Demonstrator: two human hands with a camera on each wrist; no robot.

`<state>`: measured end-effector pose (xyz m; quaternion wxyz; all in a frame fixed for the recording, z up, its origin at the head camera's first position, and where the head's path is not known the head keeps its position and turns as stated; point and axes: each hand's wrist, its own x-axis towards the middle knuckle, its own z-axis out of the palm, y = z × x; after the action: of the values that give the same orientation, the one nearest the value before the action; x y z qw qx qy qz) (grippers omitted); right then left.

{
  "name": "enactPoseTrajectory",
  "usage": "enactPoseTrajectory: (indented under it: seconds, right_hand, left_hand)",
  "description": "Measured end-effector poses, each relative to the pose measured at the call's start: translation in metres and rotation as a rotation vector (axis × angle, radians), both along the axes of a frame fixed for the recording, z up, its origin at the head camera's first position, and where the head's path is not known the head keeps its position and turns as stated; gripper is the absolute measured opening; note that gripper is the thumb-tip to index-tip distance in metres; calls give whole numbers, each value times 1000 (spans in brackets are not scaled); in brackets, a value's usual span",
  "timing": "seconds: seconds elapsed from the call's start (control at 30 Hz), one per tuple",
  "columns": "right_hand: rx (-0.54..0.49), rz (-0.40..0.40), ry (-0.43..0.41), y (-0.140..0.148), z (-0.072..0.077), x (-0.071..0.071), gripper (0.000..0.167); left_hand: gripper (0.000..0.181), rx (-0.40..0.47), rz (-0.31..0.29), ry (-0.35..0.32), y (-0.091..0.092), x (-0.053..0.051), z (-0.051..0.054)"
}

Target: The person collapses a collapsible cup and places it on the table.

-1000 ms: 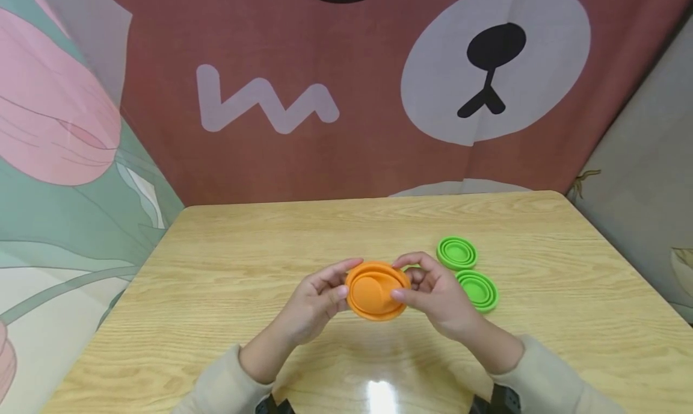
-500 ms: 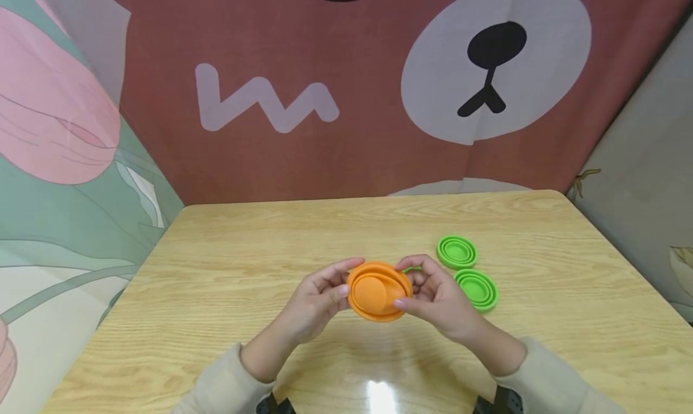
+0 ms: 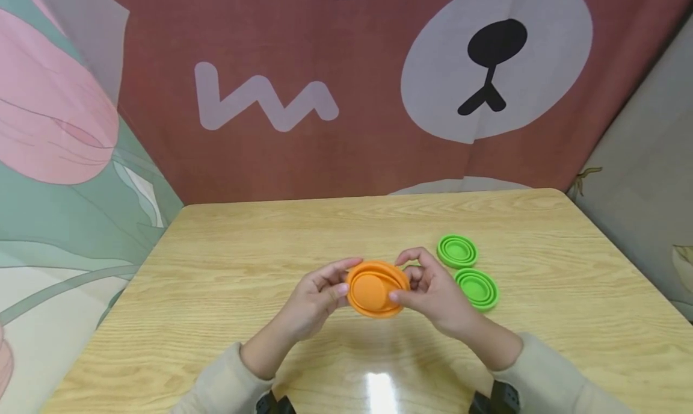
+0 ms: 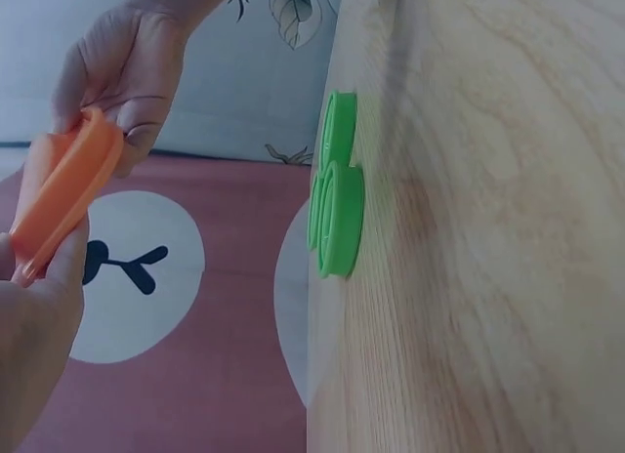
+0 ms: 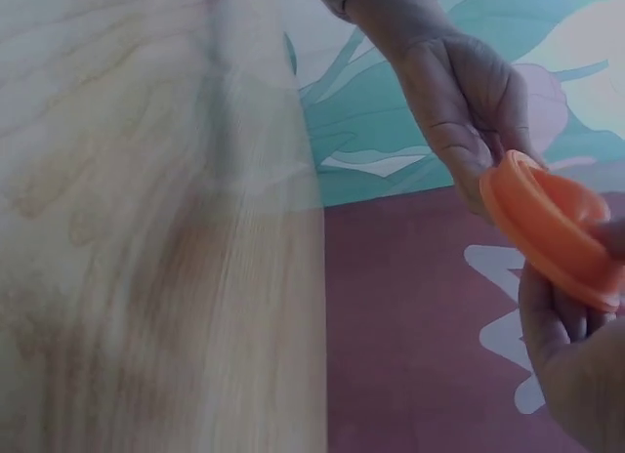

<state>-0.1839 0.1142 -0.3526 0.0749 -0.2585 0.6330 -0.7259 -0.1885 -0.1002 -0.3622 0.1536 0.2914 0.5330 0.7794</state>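
An orange collapsible silicone cup (image 3: 370, 292), mostly folded flat, is held in front of me above the table. My left hand (image 3: 311, 305) pinches its left rim between thumb and fingers. On the opposite side my right hand (image 3: 444, 299) grips the cup, the thumb pressing on its inner rings. Seen from the left wrist, the cup (image 4: 68, 189) is edge-on and its folded wall bulges on one side. Two green collapsible cups (image 3: 457, 251) (image 3: 477, 289) lie flat beyond my right hand. In the left wrist view a third green cup (image 4: 313, 214) shows partly behind another.
The wooden table (image 3: 243, 239) stretches out on both sides of the hands. At its far edge hangs a reddish-brown cloth (image 3: 368, 143) with a bear print. Floral fabric (image 3: 70, 221) covers the left side, and a pale cloth (image 3: 639, 179) the right.
My right thumb has shifted slightly left and up on the orange cup, and the right index finger has lifted a little. The left hand keeps its hold; the green cups have not moved.
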Motion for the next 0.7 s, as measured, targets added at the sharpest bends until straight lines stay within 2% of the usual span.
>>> enactPoseTrajectory:
  seconds: [0.13,0.23,0.33,0.5,0.7]
  right_hand:
    - [219,-163,34,-2,1,-3,42]
    - [305,-196,14,-4,1,-6,37]
    - [289,-144,-46,-4,1,-7,29]
    - [156,-22,-138,-1,0,-8,26]
    - [-64,209,-219,5,-5,-11,23]
  left_hand:
    - [38,-38,7,14,1,-2,-1]
    - [40,-50,22,9,2,-4,-1]
    - [40,-48,20,-3,2,-5,-1]
    - [40,-47,-3,-12,2,-6,-1]
    - [40,-67,-10,-28,1,-7,-3]
